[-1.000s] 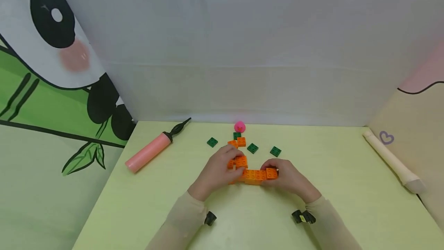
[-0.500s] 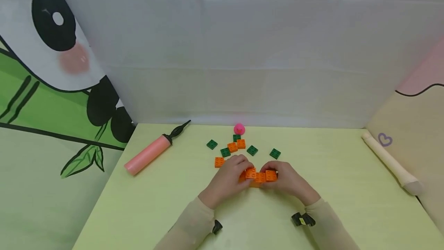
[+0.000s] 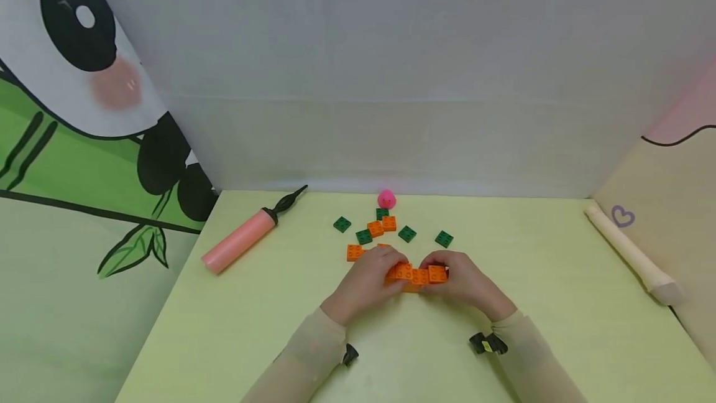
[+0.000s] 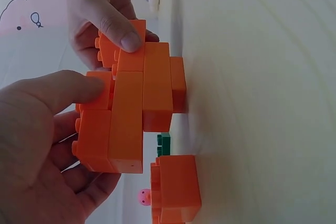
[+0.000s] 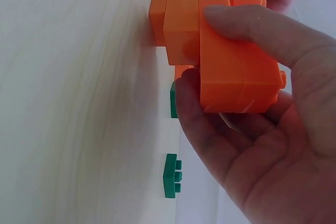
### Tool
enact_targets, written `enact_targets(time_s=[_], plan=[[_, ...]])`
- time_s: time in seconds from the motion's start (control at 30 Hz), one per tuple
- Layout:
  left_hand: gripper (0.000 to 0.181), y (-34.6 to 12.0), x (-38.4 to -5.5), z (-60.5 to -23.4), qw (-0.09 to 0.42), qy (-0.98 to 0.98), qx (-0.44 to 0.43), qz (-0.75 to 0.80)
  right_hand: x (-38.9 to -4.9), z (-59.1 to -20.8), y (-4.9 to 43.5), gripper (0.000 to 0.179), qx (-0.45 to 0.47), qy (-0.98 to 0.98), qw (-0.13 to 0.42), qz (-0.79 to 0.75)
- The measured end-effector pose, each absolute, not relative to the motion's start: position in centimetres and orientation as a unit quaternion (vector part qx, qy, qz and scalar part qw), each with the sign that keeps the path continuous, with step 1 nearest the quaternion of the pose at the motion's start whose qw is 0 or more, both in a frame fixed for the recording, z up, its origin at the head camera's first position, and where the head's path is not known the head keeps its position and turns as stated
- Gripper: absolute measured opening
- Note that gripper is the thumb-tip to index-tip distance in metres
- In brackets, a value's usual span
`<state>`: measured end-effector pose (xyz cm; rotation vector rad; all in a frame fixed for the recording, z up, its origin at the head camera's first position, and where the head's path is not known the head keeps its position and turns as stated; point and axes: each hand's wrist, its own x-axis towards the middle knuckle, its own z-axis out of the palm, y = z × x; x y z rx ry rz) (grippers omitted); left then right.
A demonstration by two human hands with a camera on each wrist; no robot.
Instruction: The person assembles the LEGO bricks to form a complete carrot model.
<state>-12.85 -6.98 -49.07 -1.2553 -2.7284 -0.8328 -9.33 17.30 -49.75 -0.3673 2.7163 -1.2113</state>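
From the head view, the orange block build (image 3: 420, 277) is in the middle, low over the table (image 3: 425, 365), between two hands. The left hand (image 3: 371, 275) grips one end and the right hand (image 3: 467, 280) grips the other, likely so it can't tip or twist. Past the hands lie green blocks (image 3: 407, 233), more orange blocks (image 3: 355, 252) and a round pink thing (image 3: 386, 199), near enough to reach. I see no box or bowl; these bits sit right on the table. A pink pump (image 3: 239, 241) and a cream stick (image 3: 632, 254) lie well off to the sides, maybe to be out of the way. In the left wrist view, the left thumb (image 4: 73, 88) pinches the top blocks with fingers behind. The build is small at the bottom and bigger on top, so I think it would wobble without help. I can't tell if its bottom touches the table. In the right wrist view, the right thumb (image 5: 236, 22) presses the near side, while the fingers curl round the far side. The lower green block there has its bumps up, ready for another block to fit on.
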Motion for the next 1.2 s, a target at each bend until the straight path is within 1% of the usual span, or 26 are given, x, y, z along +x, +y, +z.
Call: enact_targets(time_s=[0.13,0.3,0.4,0.57,0.7,0.83,1.07,1.2], plan=[[0.029,-7.2,-12.6,-49.2,-0.013,-0.877,-0.390,-0.281,-9.3,-50.0,17.2,0.029,-0.125,0.902,0.075,-0.406],[0.031,-7.1,-12.1,-49.6,-0.024,-0.881,-0.381,-0.279,-8.8,-50.0,17.2,0.029,-0.121,0.903,0.080,-0.404],[0.031,-7.0,-11.8,-49.7,-0.023,-0.883,-0.379,-0.276,-8.6,-50.0,17.2,0.030,-0.117,0.903,0.084,-0.404],[0.030,-6.9,-11.7,-49.9,-0.007,-0.881,-0.387,-0.270,-8.4,-49.9,17.3,0.031,-0.115,0.905,0.080,-0.401],[0.030,-6.9,-12.0,-49.5,0.003,-0.880,-0.396,-0.262,-8.7,-49.6,17.2,0.030,-0.116,0.907,0.079,-0.397],[0.032,-6.8,-12.7,-48.8,0.014,-0.879,-0.402,-0.256,-9.4,-49.2,17.2,0.029,-0.113,0.910,0.063,-0.395],[0.035,-7.1,-12.7,-49.0,-0.013,-0.888,-0.389,-0.246,-9.6,-49.4,17.2,0.032,-0.110,0.906,0.077,-0.402],[0.034,-6.9,-12.6,-49.4,-0.019,-0.887,-0.387,-0.252,-9.2,-49.6,17.2,0.032,-0.100,0.906,0.076,-0.404]])
